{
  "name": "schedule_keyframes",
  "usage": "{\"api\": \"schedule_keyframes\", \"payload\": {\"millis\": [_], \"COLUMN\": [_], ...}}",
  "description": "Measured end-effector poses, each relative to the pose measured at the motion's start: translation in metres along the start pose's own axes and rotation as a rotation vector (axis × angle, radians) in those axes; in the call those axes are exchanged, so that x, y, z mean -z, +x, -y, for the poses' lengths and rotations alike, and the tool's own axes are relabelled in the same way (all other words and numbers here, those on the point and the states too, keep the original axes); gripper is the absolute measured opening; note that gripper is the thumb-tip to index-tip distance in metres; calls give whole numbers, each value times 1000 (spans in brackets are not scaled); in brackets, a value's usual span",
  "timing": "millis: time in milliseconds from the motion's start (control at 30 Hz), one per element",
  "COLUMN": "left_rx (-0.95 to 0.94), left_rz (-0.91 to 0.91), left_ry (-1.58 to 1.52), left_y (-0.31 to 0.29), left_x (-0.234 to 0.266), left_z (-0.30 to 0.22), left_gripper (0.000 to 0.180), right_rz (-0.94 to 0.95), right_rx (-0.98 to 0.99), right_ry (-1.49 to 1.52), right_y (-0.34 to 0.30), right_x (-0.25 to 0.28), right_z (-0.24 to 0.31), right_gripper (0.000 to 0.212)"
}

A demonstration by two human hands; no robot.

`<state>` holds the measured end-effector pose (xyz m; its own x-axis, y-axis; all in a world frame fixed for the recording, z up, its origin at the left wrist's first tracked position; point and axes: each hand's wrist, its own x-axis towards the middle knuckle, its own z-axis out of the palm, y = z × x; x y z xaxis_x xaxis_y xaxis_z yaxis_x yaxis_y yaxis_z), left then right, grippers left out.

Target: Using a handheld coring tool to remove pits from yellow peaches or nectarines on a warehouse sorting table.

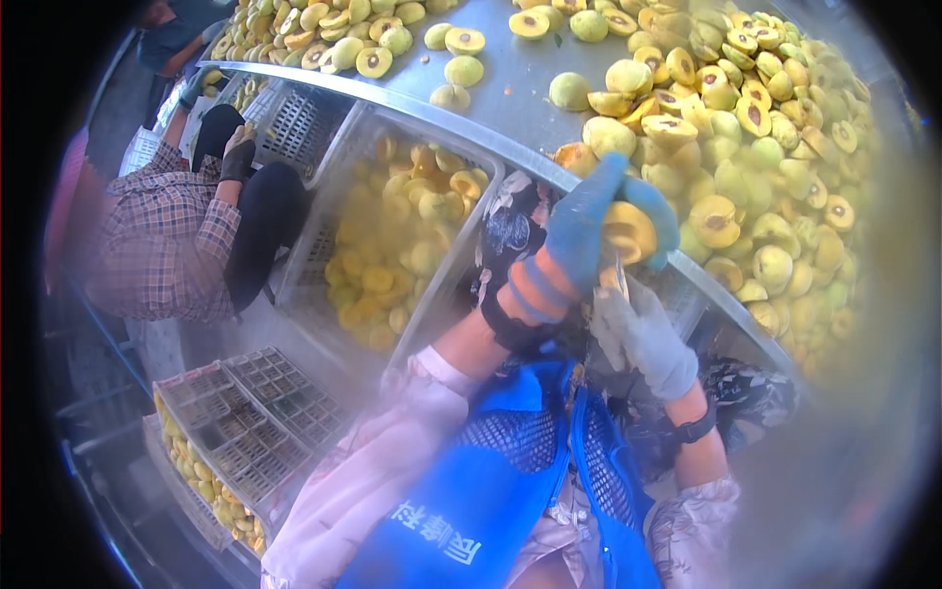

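My left hand, in a blue glove with an orange cuff, grips a halved yellow peach at the metal table's edge. The cut face of the peach is turned toward me, with a brown hollow in its middle. Just below, my right hand in a pale grey glove is closed on a small pitting tool. The tool's narrow end meets the lower side of the peach; its handle is hidden in the fingers. Beyond both hands lies a heap of peach halves, several with brown pits showing.
A metal table curves across the front, its raised rim before me. Left of my arm stands a large crate of peach halves. Slatted crates are stacked at lower left. A person in a checked shirt sits beyond the large crate.
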<state>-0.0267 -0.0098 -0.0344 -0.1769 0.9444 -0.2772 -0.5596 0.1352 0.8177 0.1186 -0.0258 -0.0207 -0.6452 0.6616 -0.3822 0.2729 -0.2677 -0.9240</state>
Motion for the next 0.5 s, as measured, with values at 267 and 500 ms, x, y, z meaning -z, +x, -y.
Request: {"api": "schedule_keyframes", "payload": {"millis": [267,500], "left_rx": [-741,-971], "left_rz": [-488,-129], "left_ry": [906,1790], "left_y": [-13,69], "left_x": [100,113], "left_z": [-4,-46], "left_gripper": [35,31], "right_rz": [-48,87], "right_rx": [38,-31], "right_ry": [-1423,-1156], "right_y": [-10,5], "right_x": [41,15], "right_z": [-125,-70], "right_gripper": [41,50]}}
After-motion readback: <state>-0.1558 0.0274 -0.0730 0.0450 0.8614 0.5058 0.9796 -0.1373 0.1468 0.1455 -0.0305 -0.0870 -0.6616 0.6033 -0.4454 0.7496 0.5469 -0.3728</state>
